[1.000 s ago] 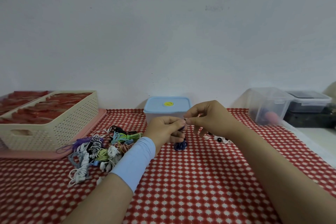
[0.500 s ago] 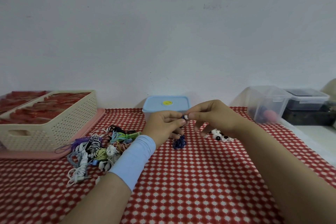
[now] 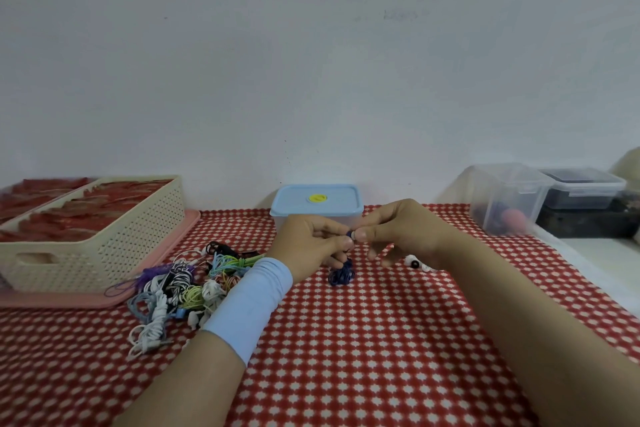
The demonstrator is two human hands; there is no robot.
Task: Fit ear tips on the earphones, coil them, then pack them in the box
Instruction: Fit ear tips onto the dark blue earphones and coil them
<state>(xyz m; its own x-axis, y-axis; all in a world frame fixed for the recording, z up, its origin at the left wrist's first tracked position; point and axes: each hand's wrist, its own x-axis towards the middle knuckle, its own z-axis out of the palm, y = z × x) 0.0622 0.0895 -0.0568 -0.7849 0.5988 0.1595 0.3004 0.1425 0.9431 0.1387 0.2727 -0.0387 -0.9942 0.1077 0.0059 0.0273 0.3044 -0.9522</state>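
Blue earphone (image 3: 350, 235) pinched between fingertips of left hand (image 3: 308, 248) and right hand (image 3: 405, 232), above red checked cloth (image 3: 363, 340); its dark blue cord (image 3: 342, 273) dangling onto cloth. Loose ear tips (image 3: 417, 263) just right. Tangled earphone pile (image 3: 180, 288) left. Blue-lidded box (image 3: 317, 199) behind hands.

home packing bench, checked cloth (image 3: 381, 340), earphone heap (image 3: 180, 284), stocked baskets (image 3: 104, 246)

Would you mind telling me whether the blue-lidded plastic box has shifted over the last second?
No. The blue-lidded plastic box remains against the wall, behind both hands.
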